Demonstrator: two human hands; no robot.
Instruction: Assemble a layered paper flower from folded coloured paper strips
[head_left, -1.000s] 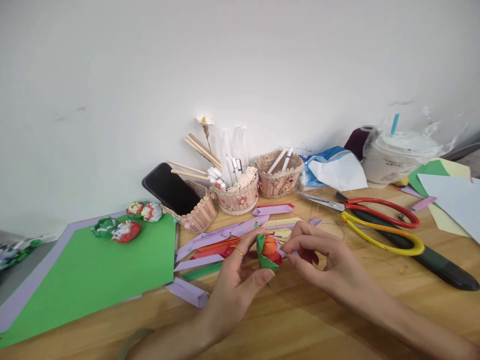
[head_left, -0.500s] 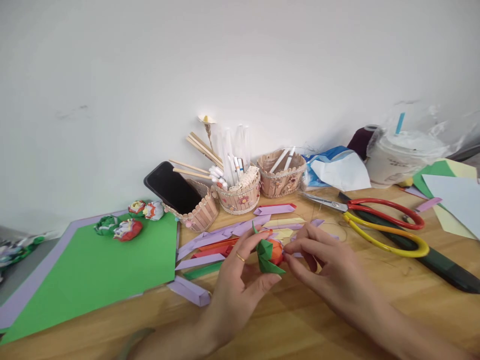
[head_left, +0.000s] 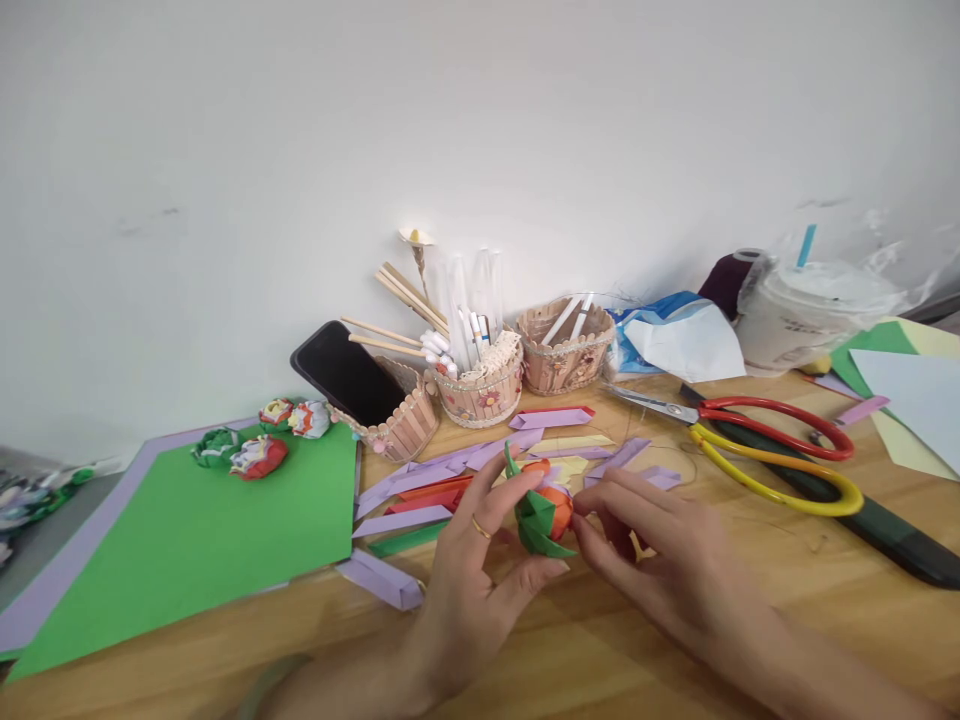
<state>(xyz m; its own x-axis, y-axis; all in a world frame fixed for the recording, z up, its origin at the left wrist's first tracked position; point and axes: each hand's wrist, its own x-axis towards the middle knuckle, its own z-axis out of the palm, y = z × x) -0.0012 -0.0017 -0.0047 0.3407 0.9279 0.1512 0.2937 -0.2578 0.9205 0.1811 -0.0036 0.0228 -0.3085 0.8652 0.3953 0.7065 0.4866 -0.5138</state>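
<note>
Between my hands is a small folded paper flower (head_left: 541, 515), with pointed green leaves outside and orange and lilac petals inside. My left hand (head_left: 484, 565), a ring on one finger, is closed round its green side. The fingertips of my right hand (head_left: 637, 525) pinch at the orange petals on the right side; the thumb and index finger are pressed together there. Behind the flower lie folded lilac paper strips (head_left: 450, 470), red paper strips (head_left: 435, 495) and a green strip (head_left: 409, 540).
At left, green paper sheets (head_left: 210, 550) carry several finished paper flowers (head_left: 259, 457). Along the wall stand stick baskets (head_left: 480, 395), one holding a phone (head_left: 349, 372). Red-and-yellow-handled scissors (head_left: 780, 430) lie at right over a dark long object (head_left: 900, 545). A lidded cup (head_left: 810, 310) stands behind.
The flower has turned slightly in my fingers, showing more of its lilac and orange inside. My right fingers have shifted a little and curled in closer. The view has moved slightly.
</note>
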